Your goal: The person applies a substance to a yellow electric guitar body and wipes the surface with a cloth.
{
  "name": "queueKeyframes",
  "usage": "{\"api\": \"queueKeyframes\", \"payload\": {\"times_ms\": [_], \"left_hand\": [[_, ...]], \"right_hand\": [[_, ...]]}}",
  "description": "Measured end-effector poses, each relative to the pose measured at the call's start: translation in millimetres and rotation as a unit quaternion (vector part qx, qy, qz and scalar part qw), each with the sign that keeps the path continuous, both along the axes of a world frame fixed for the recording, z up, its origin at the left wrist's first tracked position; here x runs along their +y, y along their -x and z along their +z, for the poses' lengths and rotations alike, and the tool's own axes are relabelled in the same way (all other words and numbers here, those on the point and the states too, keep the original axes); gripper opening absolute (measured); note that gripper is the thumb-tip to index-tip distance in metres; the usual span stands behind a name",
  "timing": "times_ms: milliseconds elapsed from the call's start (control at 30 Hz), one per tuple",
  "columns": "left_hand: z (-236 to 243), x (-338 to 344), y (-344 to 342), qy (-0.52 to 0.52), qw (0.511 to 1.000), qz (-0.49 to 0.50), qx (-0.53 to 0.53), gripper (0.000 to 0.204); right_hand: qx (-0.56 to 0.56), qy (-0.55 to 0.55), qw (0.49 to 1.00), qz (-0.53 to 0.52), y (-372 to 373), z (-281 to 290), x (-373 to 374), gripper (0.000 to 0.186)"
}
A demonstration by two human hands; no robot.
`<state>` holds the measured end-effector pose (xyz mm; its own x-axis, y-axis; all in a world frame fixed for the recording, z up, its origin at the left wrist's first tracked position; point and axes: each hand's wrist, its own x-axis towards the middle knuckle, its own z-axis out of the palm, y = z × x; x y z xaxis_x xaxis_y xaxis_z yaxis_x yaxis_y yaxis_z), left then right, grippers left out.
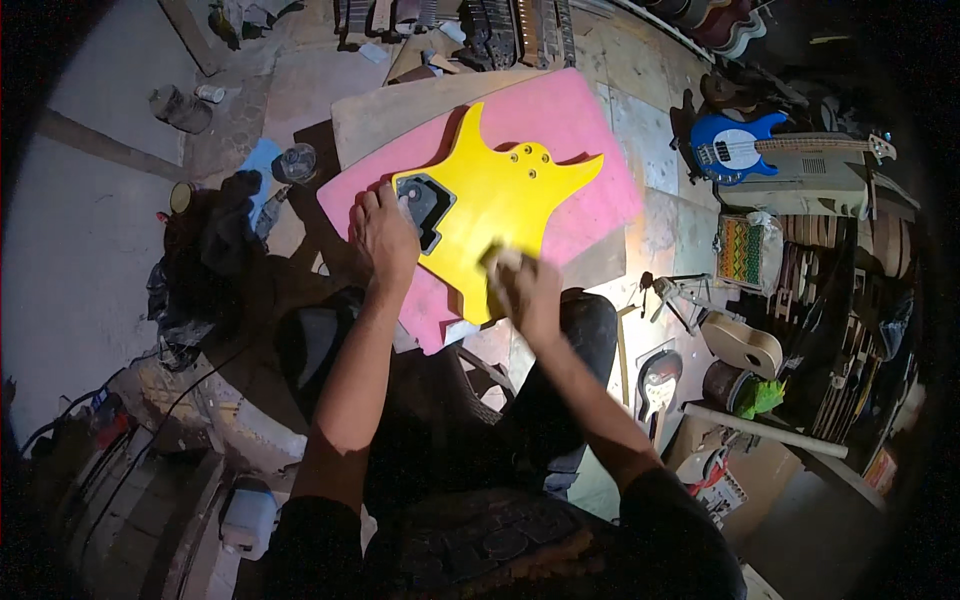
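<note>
A bright yellow electric guitar body [500,200] lies flat on a pink sheet [575,110]. Several small holes pierce it near the far edge, and a black-lined cavity [437,205] is cut into its left part. My left hand [385,230] grips the left edge of the body beside that cavity, its fingers curled along the rim. Over the near right part of the yellow surface, my right hand [527,290] is closed on a small dark block [491,256]. Motion smears the right hand and the block, so the block's exact kind is unclear.
A grey-brown board [375,115] lies beneath the pink sheet. To the right are a blue bass guitar [735,148], a wooden guitar body [740,343] and a pale pipe [765,430]. Guitar necks [490,30] lie at the far side; a clear jar [297,162] stands left.
</note>
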<state>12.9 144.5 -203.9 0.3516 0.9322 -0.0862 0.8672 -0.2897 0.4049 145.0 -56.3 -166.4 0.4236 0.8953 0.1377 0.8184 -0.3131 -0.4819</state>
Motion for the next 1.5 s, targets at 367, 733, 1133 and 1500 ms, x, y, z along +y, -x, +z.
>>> {"api": "queueKeyframes", "payload": {"times_ms": [367, 733, 1133, 1500], "left_hand": [[-3, 0, 0, -0.025, 1.0, -0.016, 0.001, 0.045], [2, 4, 4, -0.001, 0.999, -0.033, -0.005, 0.045], [7, -1, 3, -0.026, 0.999, -0.021, -0.031, 0.032], [1, -2, 1, -0.023, 1.0, -0.003, -0.012, 0.034]], "right_hand": [[-0.084, 0.033, 0.996, -0.024, -34, 0, 27, 0.036], [-0.017, 0.002, 0.997, -0.08, -47, 6, 56, 0.032], [0.003, -0.057, 0.996, -0.074, -34, 13, 58, 0.034], [-0.031, -0.095, 0.995, -0.01, 4, -2, 67, 0.027]]}}
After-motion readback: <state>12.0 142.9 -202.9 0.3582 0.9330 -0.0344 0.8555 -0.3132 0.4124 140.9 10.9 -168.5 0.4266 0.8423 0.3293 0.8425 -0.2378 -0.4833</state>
